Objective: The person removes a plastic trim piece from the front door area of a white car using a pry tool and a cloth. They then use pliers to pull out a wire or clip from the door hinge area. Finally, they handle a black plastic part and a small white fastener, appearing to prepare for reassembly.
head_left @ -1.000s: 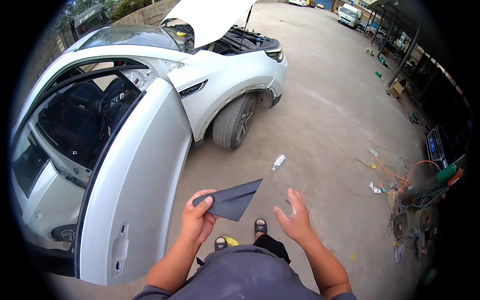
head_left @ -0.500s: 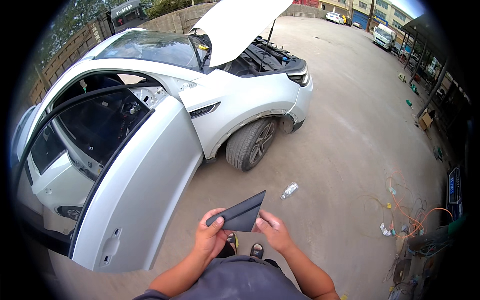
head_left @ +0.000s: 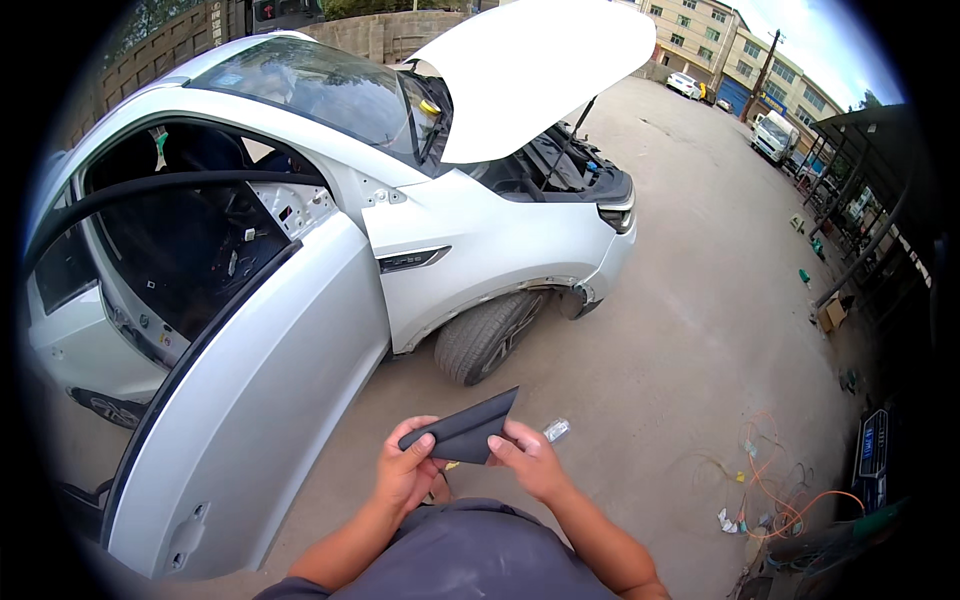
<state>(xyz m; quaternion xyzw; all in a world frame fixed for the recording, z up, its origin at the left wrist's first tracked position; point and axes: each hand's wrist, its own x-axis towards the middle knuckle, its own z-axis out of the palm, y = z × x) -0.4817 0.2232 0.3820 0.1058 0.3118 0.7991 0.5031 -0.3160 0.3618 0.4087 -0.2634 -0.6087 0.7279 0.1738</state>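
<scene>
Right hand (head_left: 530, 462) moved in onto dark triangular trim piece (head_left: 462, 430); left hand (head_left: 408, 468) too, fingers of both clamped on it, beside open white car door (head_left: 260, 400).

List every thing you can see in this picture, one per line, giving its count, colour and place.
dark grey triangular plastic trim piece: one, dark grey, held in both hands, low centre
white car: one, white, left and centre, raised bonnet and open front door
small clear plastic bottle: one, clear, lying on the concrete ground just past the right hand
tangled orange cable: one, orange, on the ground, lower right
cardboard box: one, brown, far right
left hand: one, gripping the trim's left end
right hand: one, gripping the trim's lower right edge
</scene>
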